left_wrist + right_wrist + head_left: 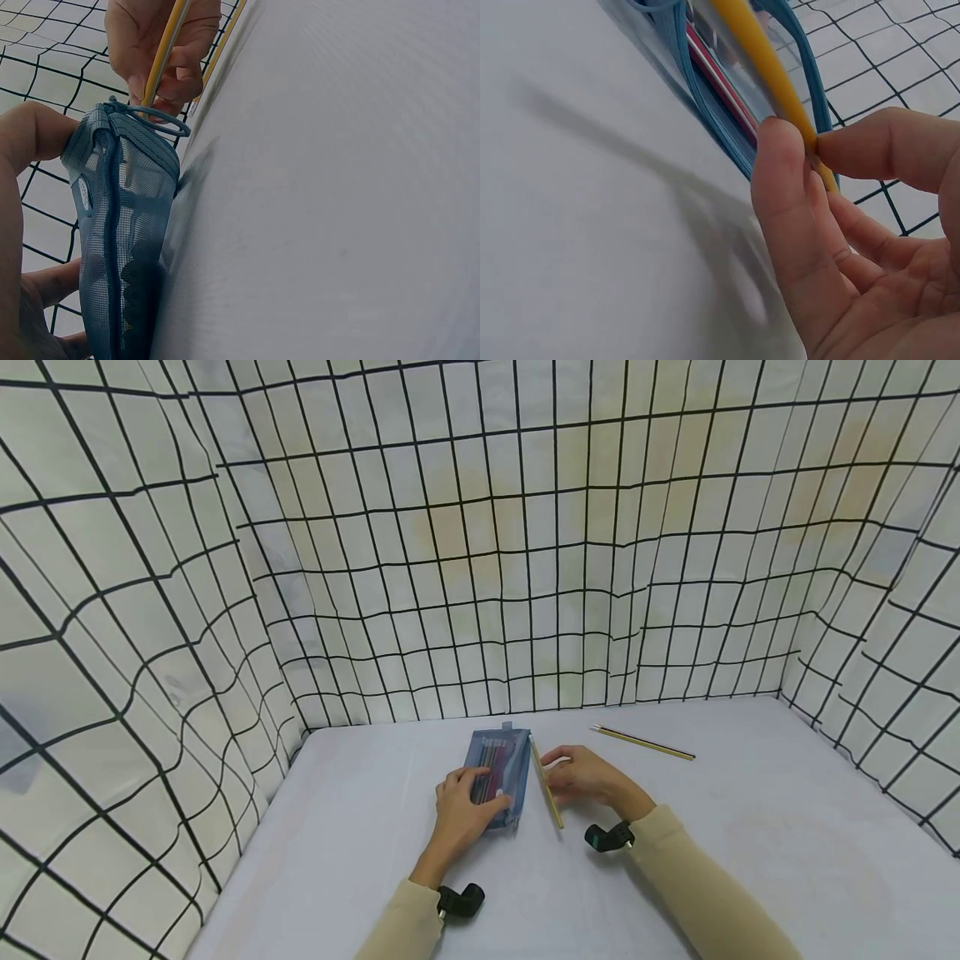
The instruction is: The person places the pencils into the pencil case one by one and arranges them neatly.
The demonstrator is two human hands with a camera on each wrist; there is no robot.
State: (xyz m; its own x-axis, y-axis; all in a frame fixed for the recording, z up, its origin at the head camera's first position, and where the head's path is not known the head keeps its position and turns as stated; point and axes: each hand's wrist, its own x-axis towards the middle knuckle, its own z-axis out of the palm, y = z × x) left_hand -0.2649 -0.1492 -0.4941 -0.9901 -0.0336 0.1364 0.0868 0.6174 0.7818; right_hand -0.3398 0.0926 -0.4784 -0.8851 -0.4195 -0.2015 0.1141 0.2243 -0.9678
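Observation:
A blue mesh pencil case with a zipper holds several pencils or pens, seen through its clear side. My left hand grips it, thumb on the near side and fingers across the far one. Between the thumb and fingers of my right hand is a yellow pencil, slanted along the case's right edge. In the right wrist view the zipper side gapes, with a red-and-white striped pencil inside and the yellow pencil across the opening. A loop tab sticks out at the case's end.
Two more pencils, one dark and one yellow, lie side by side at the back right of the white table. White walls with a black grid stand behind the table and at both sides.

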